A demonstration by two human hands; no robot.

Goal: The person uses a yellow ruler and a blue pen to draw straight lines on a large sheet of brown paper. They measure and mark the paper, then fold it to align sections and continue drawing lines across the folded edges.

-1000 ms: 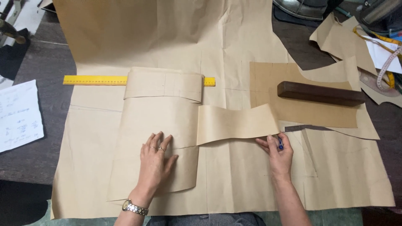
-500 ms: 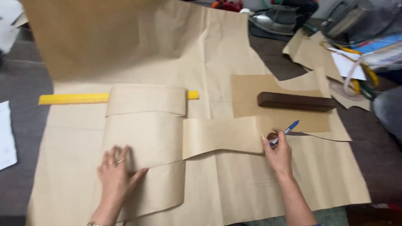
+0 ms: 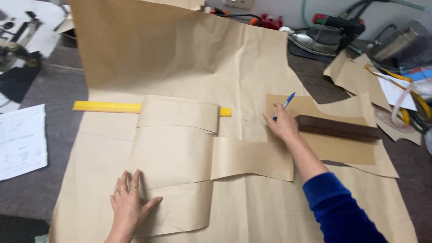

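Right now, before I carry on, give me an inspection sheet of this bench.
Surface: dark table under a large brown paper sheet.
Job's things: folded pattern piece; yellow ruler; blue pen.
Clutter: dark wooden block, paper offcuts, white sheet, tape measure.
Hands: left hand flat on pattern; right hand holds pen.
Cables: green one by the wall.
Surroundings: iron.

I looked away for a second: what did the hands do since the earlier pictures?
The right hand, holding the blue pen, moved off the pattern piece's right end, up towards the dark wooden block. The left hand stayed flat on the piece's lower left. The yellow ruler stayed put.
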